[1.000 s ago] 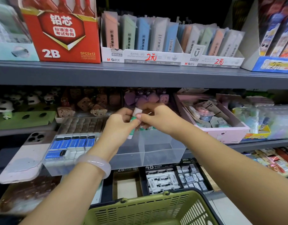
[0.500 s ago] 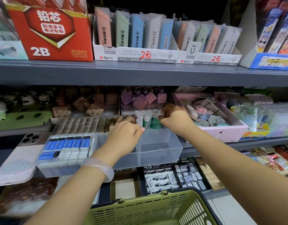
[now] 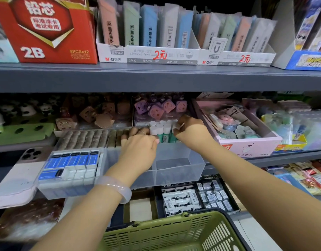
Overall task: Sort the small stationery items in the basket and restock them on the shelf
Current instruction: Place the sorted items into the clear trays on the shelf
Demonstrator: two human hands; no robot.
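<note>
Both hands still at clear bin (image 3: 179, 160), right hand (image 3: 189, 130) fingers pinching white-capped glue stick (image 3: 175, 127), left hand (image 3: 138, 149) fingers now spread.

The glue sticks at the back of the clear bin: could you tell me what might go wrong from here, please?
1. The glue sticks stand upright and close together; the right hand, pinching one white cap, could topple its neighbours.
2. The left hand rests in the clear bin, whose front overhangs the shelf; leaning on it might tip it towards the green basket.
</note>
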